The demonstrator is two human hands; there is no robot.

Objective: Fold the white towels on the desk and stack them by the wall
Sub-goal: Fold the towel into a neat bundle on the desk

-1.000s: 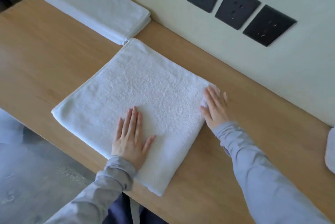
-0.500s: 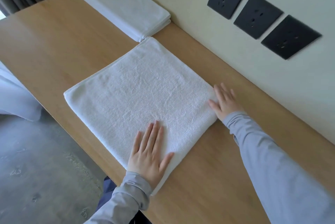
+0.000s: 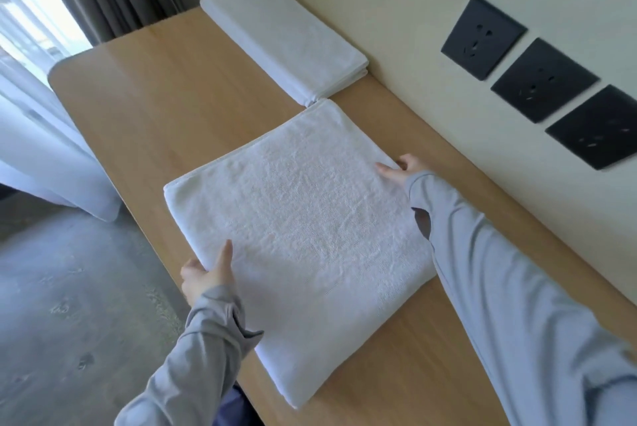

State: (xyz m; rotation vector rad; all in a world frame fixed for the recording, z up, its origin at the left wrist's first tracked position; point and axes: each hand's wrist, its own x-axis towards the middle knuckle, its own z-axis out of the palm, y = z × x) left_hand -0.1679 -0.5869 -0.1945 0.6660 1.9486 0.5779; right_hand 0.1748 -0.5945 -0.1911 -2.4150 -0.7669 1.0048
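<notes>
Both left hand [image 3: 206,274] and right hand [image 3: 400,168] grip the nubbly, squarish towel [image 3: 310,218].

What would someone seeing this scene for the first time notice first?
The big white towel, folded into a square, lies flat in the middle of the wooden desk. The left hand pinches its near edge and the right hand grips its corner by the wall. Beyond it a stack of folded towels sits against the wall, and three black sockets stand out on the pale wall at right.
</notes>
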